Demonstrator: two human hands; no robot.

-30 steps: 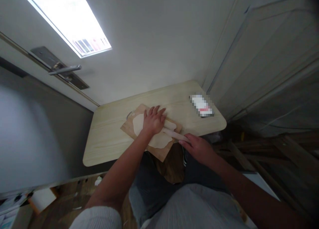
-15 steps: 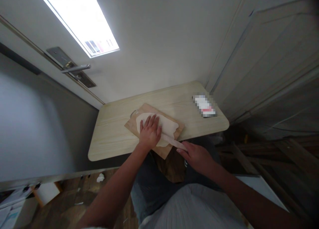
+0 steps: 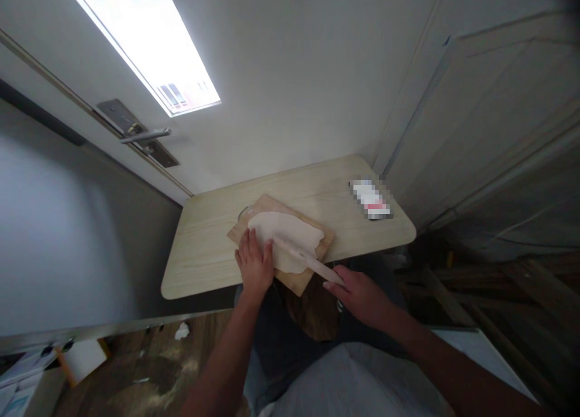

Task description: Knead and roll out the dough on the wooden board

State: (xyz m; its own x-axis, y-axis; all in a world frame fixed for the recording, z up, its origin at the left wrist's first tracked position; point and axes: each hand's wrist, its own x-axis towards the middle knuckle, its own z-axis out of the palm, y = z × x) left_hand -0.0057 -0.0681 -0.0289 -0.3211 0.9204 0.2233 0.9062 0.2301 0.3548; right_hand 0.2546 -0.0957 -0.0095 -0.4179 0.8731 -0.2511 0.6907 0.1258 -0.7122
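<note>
A flat, pale sheet of dough point(image 3: 290, 226) with an uneven edge lies on a wooden cutting board point(image 3: 267, 202). My right hand point(image 3: 362, 293) is closed around the near end of a slim wooden rolling pin point(image 3: 319, 268). The pin slants across the dough, its far end close to my left thumb. At the left edge of the dough and board rests my left hand point(image 3: 255, 266), fingers stretched out and palm down. Whether the left thumb touches the pin, I cannot tell.
The board sits on a light wood table point(image 3: 199, 248), its near corner past the front edge. A phone point(image 3: 370, 198), blurred out, lies at the table's right. Behind stands a white door with a metal handle point(image 3: 147, 136). Crumpled paper point(image 3: 182, 330) lies on the floor.
My left hand has slid left and toward me, from the middle of the dough to its left edge, uncovering the pin's far end. My right hand still grips the pin.
</note>
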